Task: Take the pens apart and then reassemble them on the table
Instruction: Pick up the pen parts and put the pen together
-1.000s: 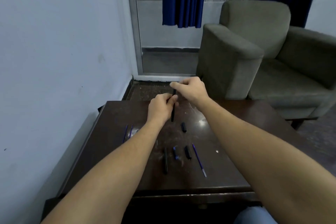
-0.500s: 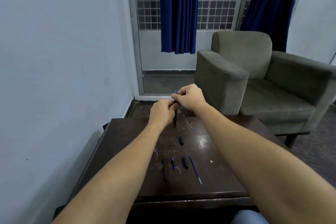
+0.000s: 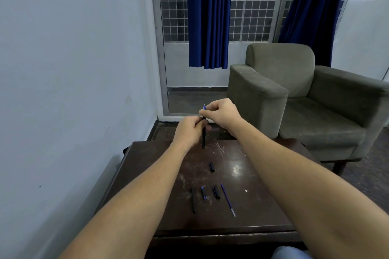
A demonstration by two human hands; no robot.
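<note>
My left hand (image 3: pixel 188 130) grips a black pen barrel (image 3: pixel 203 139) held upright above the far end of the dark wooden table (image 3: pixel 259 202). My right hand (image 3: pixel 223 112) pinches the barrel's top, where a blue refill tip (image 3: pixel 204 107) sticks out. Loose parts lie on the table: a black cap (image 3: pixel 211 166) in the middle, and nearer me a black barrel (image 3: pixel 193 200), a short blue-tipped piece (image 3: pixel 203 192), another black cap (image 3: pixel 216 191) and a thin blue refill (image 3: pixel 228 199).
A pale wall runs close along the table's left side. A grey-green armchair (image 3: pixel 294 90) stands just beyond the table's far right corner. Behind are a barred glass door and blue curtains (image 3: pixel 208 17). The table's near edge is by my lap.
Both hands have stayed together on the pen. The view has tilted upward, so the table and parts sit lower in the frame. The blue tip now shows above my right fingers.
</note>
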